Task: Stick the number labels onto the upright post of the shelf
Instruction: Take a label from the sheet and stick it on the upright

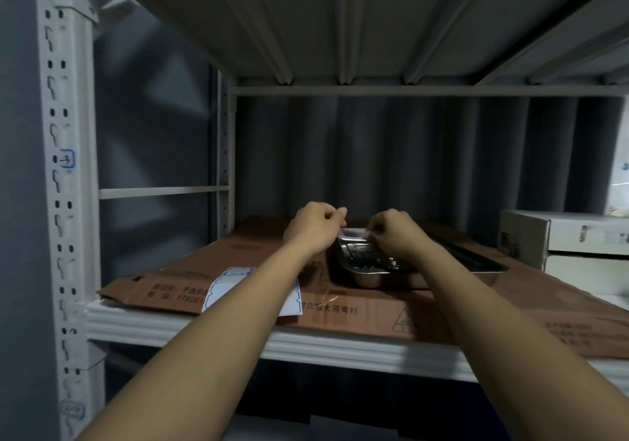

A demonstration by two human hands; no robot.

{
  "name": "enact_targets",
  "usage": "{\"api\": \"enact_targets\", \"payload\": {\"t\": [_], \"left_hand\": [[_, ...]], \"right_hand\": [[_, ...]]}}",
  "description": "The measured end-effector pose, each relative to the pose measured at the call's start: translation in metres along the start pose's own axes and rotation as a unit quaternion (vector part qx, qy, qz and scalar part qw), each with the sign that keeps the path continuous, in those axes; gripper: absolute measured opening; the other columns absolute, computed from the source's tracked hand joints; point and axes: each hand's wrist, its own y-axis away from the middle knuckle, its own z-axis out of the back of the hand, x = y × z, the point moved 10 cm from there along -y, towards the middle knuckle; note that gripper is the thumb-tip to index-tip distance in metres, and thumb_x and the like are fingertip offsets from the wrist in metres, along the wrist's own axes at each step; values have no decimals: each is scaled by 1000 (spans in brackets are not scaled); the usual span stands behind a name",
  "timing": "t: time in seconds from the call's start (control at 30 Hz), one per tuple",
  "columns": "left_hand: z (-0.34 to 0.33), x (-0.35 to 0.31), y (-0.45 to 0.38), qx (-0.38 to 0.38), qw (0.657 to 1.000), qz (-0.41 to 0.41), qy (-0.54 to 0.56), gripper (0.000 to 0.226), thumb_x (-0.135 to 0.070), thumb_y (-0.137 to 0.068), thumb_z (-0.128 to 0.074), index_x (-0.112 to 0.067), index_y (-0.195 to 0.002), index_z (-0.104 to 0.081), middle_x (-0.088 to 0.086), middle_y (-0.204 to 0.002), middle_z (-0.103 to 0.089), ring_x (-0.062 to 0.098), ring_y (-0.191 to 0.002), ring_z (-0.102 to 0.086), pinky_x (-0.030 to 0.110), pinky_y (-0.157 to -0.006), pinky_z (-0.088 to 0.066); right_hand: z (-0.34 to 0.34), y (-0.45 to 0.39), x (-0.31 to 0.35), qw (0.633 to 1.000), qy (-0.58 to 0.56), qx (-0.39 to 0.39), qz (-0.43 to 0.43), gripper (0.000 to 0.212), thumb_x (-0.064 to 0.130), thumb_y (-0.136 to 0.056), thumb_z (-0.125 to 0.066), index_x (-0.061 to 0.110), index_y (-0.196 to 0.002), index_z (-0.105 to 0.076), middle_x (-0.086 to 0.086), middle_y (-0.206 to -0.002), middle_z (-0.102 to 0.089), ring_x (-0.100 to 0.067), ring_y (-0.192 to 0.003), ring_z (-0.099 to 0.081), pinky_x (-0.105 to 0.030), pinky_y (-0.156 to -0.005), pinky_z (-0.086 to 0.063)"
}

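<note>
Labels show in three places: one small blue-edged label (66, 159) with a handwritten number is stuck on the white perforated post (59, 202) at the left of the shelf, a second blurred label (72, 409) sits lower on the same post, and a blue-bordered label sheet (253, 291) lies flat on the cardboard, partly hidden under the left forearm. Both hands reach in over the shelf and meet above a shiny metal tray (369, 265). The left hand (315, 228) has its fingers curled with thumb and forefinger pressed together, and the right hand (394, 233) is curled the same way just beside it; between them a small pale, glossy piece (354, 233) seems to be pinched by both, though blur keeps me from telling what it is. The tray rests on a flattened brown cardboard sheet (374, 311) printed with characters, which covers the white shelf board (211, 333). A white box (561, 236) stands at the right end of the shelf. Behind hangs a dark grey pleated curtain (391, 155), and the ribbed underside of the upper shelf (340, 22) spans the top.
</note>
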Motion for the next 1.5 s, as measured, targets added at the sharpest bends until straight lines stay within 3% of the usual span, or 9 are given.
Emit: {"api": "enact_targets", "payload": {"t": [0.1,0.23,0.4,0.57,0.67,0.73,0.9,1.17,1.5], "left_hand": [[7,-4,6,-5,1000,-2,19,38,-42,-96,-44,-23,-68,-61,-8,-57,-64,14,-62,-63,39,-84,-51],[33,-11,23,-49,997,-44,-29,18,-24,-88,-62,-20,-88,-44,-3,-90,-53,19,-86,-59,36,-82,-48],[82,7,46,-106,993,-44,-24,25,-18,-86,-60,-21,-70,-41,-5,-66,-46,20,-65,-46,31,-60,-36],[128,40,64,-88,995,-44,-4,19,-17,-82,-68,-20,-98,-58,-1,-95,-50,9,-71,-51,24,-72,-44],[179,68,76,-151,988,-16,15,30,-41,-89,-60,-17,-71,-58,-3,-65,-58,15,-61,-55,31,-65,-45],[211,86,83,-174,983,-2,57,39,-35,-95,-53,-15,-62,-56,-1,-53,-57,11,-52,-55,29,-62,-44],[287,119,105,-304,952,-16,20,25,-3,-82,-64,-20,-90,-47,0,-102,-45,7,-76,-53,17,-74,-39],[353,148,100,-354,931,-49,-70,16,-15,-92,-54,-18,-105,-62,-5,-110,-49,18,-106,-54,34,-88,-46],[368,157,82,-378,912,-77,-140,13,-22,-89,-59,-21,-97,-69,-4,-105,-51,16,-104,-48,23,-86,-35]], "right_hand": [[7,8,10,999,-16,-20,22,8,15,-93,-60,16,-97,-67,-3,-94,-67,-16,-84,-61,-28,-73,-46],[10,18,30,999,-24,-28,34,10,19,-95,-57,20,-86,-54,-7,-90,-66,-24,-83,-64,-37,-76,-52],[4,30,79,994,74,-43,70,13,18,-94,-57,17,-99,-46,-9,-107,-59,-31,-96,-57,-37,-73,-44],[-2,41,159,979,-7,-106,175,17,23,-93,-59,16,-107,-52,-5,-113,-51,-23,-105,-49,-34,-82,-43],[-10,42,210,966,-82,-130,208,14,29,-96,-54,16,-92,-54,-4,-94,-57,-24,-90,-56,-34,-69,-40],[-17,42,243,948,-161,-139,238,10,14,-94,-55,12,-103,-57,-8,-103,-60,-24,-96,-58,-37,-79,-46],[-44,31,317,917,-286,-110,255,22,13,-92,-59,12,-114,-61,-5,-112,-61,-13,-100,-57,-24,-90,-45],[-98,-9,383,888,-421,-36,183,55,18,-95,-58,21,-144,-36,-5,-146,-42,-19,-129,-45,-40,-109,-40],[-125,-28,388,834,-520,-11,186,62,10,-96,-54,25,-150,-29,-3,-121,-67,-8,-99,-68,-27,-88,-56]]}}
